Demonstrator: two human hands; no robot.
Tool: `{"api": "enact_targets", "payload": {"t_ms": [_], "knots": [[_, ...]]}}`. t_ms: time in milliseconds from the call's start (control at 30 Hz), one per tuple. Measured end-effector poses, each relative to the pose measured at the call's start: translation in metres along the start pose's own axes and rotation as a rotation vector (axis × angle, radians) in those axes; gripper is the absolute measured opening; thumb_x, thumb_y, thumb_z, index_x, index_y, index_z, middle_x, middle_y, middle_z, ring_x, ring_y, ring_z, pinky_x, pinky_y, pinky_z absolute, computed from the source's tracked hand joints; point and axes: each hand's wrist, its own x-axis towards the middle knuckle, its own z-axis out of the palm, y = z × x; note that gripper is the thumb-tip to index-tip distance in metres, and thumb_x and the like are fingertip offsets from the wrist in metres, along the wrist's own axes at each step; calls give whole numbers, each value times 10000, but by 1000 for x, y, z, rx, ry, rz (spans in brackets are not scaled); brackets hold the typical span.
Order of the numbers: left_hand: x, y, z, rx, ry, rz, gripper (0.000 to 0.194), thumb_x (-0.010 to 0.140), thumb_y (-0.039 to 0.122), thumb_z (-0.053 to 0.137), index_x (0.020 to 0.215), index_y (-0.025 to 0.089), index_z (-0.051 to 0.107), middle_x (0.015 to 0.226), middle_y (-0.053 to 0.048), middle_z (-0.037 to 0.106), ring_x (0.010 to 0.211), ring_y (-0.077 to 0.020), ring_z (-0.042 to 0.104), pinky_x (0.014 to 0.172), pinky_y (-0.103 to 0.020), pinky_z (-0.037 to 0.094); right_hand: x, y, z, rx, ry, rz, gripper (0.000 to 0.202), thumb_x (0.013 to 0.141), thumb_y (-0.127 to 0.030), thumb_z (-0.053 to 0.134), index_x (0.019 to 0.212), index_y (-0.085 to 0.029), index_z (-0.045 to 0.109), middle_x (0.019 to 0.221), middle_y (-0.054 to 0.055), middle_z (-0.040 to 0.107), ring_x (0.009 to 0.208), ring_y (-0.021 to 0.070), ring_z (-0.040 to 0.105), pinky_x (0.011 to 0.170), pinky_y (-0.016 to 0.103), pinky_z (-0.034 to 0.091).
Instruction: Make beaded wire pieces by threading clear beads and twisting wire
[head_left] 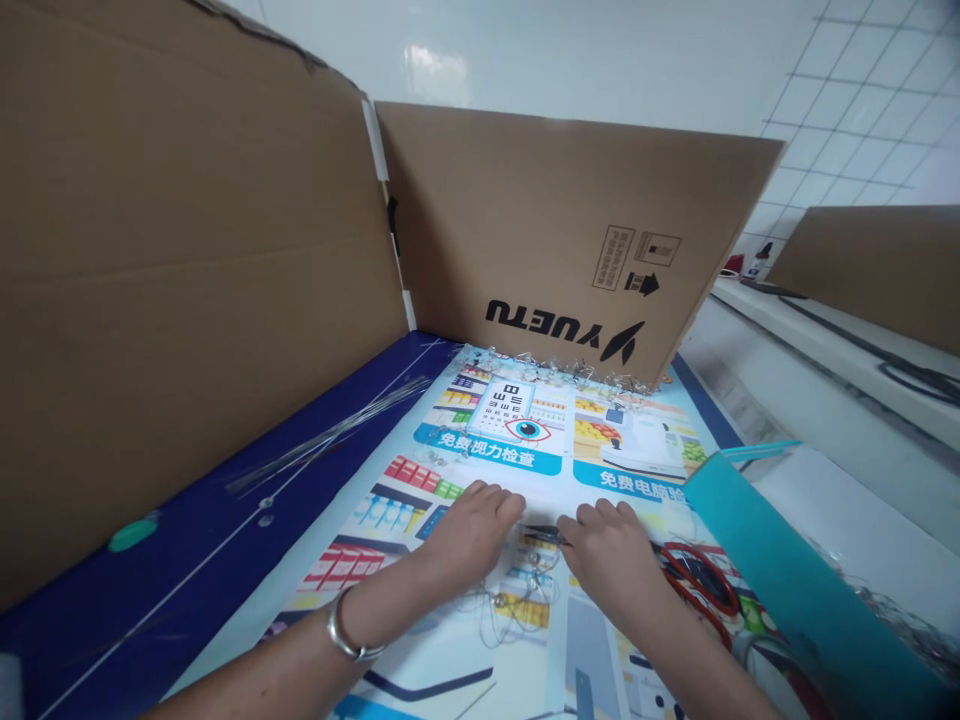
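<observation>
My left hand (480, 530) is closed in a pinch above the printed sheet, its fingertips near a dark tool tip; whatever it pinches is hidden or too small to name. My right hand (609, 550) is wrapped around slim dark pliers (543, 534), whose pointed jaws face left towards my left fingers. Red looped handles (701, 592) show just behind the right hand; I cannot tell whether they belong to the same tool. Below the hands, thin wire loops with small clear beads (499, 602) lie on the sheet (566, 505).
Tall cardboard panels (555, 210) stand behind and to the left. A row of wire pieces with clear beads (570, 372) lies along the far panel. Straight thin wires (330, 435) rest at left. At right is a teal-sided box (795, 570) with wire pieces in it.
</observation>
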Motion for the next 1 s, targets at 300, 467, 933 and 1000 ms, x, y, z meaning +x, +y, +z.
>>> {"api": "enact_targets", "payload": {"t_ms": [300,467,933,1000], "knots": [[1,-4,3,10,16,25,185,764,8,388,785,183,441,728,-35,508,707,-198,456,693,-341,332,0,1,0,26,3,10,74,788,-279,555,837,-249,603,745,26,576,777,196,485,669,332,240],[0,-2,0,12,11,12,190,755,2,401,799,182,441,748,-30,519,716,-196,457,687,-328,338,1,1,3,38,3,4,67,779,-268,568,828,-239,604,732,28,576,761,189,487,662,329,244],[1,-3,-1,74,8,88,195,764,7,413,828,188,447,761,-36,541,733,-204,495,688,-343,320,2,-2,2,-2,10,-25,64,766,-216,571,822,-231,600,741,37,576,772,194,481,675,333,248],[1,-2,-5,98,-4,111,184,769,19,429,839,188,453,771,-35,550,740,-205,497,685,-344,318,2,-4,3,-14,25,-36,61,768,-194,562,807,-223,598,728,42,573,765,195,476,670,332,245]]}}
